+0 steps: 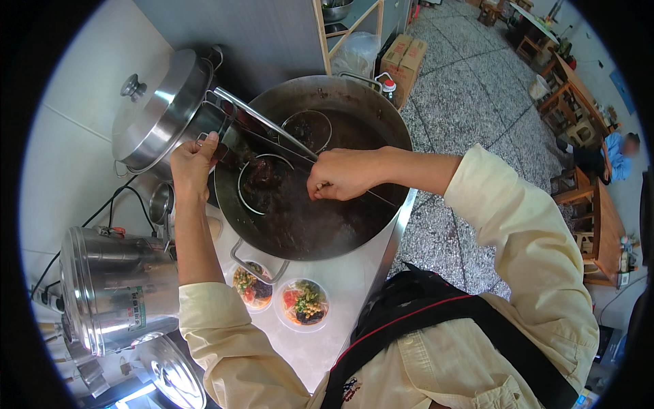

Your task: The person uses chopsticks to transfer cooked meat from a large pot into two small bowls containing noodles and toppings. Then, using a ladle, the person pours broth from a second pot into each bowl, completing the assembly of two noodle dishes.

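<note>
My left hand (193,163) is closed at the left rim of a large steel pot (313,253), its fingertips pinching the handle end of a round strainer. The strainer's ring (240,194) sits low in the dark, steaming broth (306,228), with dark food inside. Behind it, a second strainer ring (332,129) rests in the liquid. Over the middle of the pot my right hand (340,176) is curled shut; what its fingers hold, if anything, is hidden. A metal rod (266,123) slants across the pot and passes at or beneath this hand.
Two bowls of topped food (305,305) (253,285) stand on the white counter (334,341) before the pot. Left are a lidded steel pot (160,109) and a tall steel container (112,286). A cardboard box (405,60) and a red-capped bottle (389,87) are behind. A person in blue (616,160) sits far right.
</note>
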The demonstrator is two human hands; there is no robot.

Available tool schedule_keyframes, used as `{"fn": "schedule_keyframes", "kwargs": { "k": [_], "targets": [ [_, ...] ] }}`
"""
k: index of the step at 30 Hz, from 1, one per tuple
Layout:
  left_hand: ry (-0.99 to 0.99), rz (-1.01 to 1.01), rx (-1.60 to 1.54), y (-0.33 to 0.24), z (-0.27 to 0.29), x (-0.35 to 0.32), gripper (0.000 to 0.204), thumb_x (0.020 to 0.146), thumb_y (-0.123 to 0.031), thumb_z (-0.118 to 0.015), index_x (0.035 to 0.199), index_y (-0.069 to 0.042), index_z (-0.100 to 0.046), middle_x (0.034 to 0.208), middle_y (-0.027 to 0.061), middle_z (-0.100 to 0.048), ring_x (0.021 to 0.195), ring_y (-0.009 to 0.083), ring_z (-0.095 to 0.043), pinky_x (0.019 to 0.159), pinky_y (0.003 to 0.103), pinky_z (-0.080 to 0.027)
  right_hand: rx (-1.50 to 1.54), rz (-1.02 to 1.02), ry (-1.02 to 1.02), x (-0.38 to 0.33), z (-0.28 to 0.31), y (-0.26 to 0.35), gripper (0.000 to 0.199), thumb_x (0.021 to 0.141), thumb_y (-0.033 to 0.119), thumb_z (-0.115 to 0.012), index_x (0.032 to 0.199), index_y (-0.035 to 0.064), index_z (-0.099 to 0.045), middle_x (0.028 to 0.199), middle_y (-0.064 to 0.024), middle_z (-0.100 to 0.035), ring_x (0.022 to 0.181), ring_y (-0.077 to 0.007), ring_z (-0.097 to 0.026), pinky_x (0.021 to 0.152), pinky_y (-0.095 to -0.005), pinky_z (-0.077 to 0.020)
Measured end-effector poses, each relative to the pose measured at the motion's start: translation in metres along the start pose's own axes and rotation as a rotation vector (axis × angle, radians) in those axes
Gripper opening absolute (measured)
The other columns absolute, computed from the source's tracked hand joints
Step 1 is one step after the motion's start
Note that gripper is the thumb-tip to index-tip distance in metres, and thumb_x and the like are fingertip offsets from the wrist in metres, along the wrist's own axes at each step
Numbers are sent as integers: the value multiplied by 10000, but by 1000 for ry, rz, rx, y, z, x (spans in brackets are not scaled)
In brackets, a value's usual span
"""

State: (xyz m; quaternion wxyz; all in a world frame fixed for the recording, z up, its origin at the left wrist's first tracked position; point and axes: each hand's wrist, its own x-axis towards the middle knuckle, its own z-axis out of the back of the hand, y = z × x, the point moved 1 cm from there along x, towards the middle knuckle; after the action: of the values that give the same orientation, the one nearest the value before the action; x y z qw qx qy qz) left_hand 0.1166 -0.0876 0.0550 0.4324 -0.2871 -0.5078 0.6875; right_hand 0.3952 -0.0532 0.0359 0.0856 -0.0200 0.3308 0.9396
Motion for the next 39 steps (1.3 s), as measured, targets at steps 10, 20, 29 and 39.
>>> {"fn": "schedule_keyframes", "kwargs": {
  "k": [10, 20, 29, 39],
  "targets": [
    [27, 36, 4, 5, 0, -3, 291, 825, -244, -687, 765, 31, -610, 760, 77, -628, 660, 114, -597, 612, 206, -487, 437, -120, 9, -24, 19, -6, 173, 836, 139, -595, 940, 21, -667, 823, -97, -660, 661, -184, -636, 563, -274, -492],
    [48, 67, 9, 6, -1, -7, 304, 823, -279, -685, 787, 15, -615, 767, 55, -619, 697, 118, -594, 656, 222, -489, 518, -220, -4, -46, 52, 10, 203, 877, 132, -534, 1004, 33, -657, 882, -82, -629, 608, -144, -617, 548, -246, -500],
    [49, 141, 37, 15, 1, -2, 299, 823, -291, -685, 808, 2, -626, 780, 58, -629, 697, 123, -596, 665, 234, -490, 89, 3, 22, -25, -14, 6, 249, 827, 91, -484, 1000, 20, -648, 813, -160, -661, 675, -273, -641, 637, -350, -492],
    [44, 138, 17, 17, 3, -7, 293, 826, -287, -682, 754, -16, -600, 734, 41, -608, 658, 116, -589, 645, 228, -497, 237, -65, -135, -49, -5, 9, 177, 878, 112, -553, 989, 8, -643, 849, -139, -618, 747, -245, -621, 651, -314, -491]
  ]
}}
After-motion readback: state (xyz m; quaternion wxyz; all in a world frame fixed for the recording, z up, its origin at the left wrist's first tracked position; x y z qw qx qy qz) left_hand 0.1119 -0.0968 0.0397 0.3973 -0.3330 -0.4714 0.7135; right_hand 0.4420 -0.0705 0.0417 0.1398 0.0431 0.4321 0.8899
